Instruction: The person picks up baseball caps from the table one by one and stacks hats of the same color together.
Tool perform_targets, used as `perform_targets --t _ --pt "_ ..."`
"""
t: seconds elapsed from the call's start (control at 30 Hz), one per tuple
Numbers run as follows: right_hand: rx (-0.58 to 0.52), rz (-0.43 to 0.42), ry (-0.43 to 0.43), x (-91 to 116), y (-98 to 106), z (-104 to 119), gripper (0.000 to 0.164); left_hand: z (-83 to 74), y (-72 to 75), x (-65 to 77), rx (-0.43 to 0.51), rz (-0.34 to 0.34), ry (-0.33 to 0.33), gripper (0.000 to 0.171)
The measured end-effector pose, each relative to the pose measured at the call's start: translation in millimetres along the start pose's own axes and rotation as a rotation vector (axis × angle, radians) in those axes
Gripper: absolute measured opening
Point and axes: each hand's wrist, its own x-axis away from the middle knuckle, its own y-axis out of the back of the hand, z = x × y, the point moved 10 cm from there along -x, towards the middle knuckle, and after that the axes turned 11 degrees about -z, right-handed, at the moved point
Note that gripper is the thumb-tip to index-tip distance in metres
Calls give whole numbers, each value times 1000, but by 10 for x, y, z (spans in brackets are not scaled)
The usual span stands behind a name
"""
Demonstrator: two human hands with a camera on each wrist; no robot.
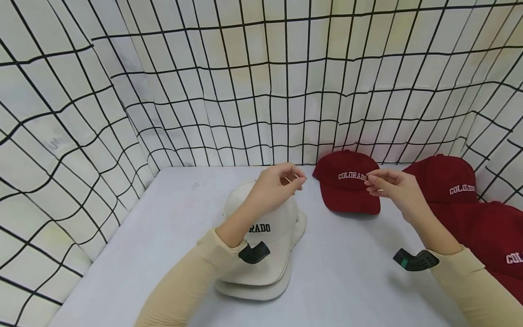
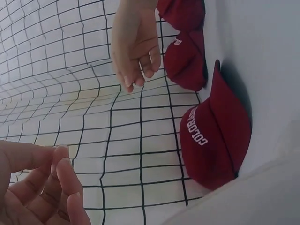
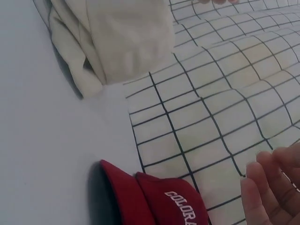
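Note:
My left hand [image 1: 278,184] hovers over a stack of cream caps [image 1: 275,240], its fingers loosely bent with nothing between them. Black lettering on the top cap is partly covered by the left forearm. Over to the right, my right hand [image 1: 394,186] hangs in the air beside a single red cap [image 1: 347,195] with white COLORADO lettering. Its fingers are loosely bent too and hold nothing. In the left wrist view the red cap [image 2: 218,136] lies below both hands. The right wrist view shows the cream stack [image 3: 129,42] apart from the red cap [image 3: 154,201].
More red caps [image 1: 449,181] lie along the right side, one [image 1: 494,240] cut off by the frame edge. A white table surface [image 1: 335,272] carries everything. Black-grid netting [image 1: 286,95] over white walls encloses the back and both sides.

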Motion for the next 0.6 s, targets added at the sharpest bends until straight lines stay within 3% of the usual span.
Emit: perform_targets --t 0.13,0.33,0.5,0.6 --pt "11 -33 -33 -90 114 -120 27 -54 -190 -72 3 2 -14 10" --pt "-13 -76 -91 -192 269 -365 24 -67 -359 -221 95 -79 -2 8" --pt "-58 -60 -167 -267 327 -619 19 -127 -515 -333 169 -130 7 8" --pt "-44 -31 -208 -316 316 -755 30 -119 -634 -401 209 -135 50 9"
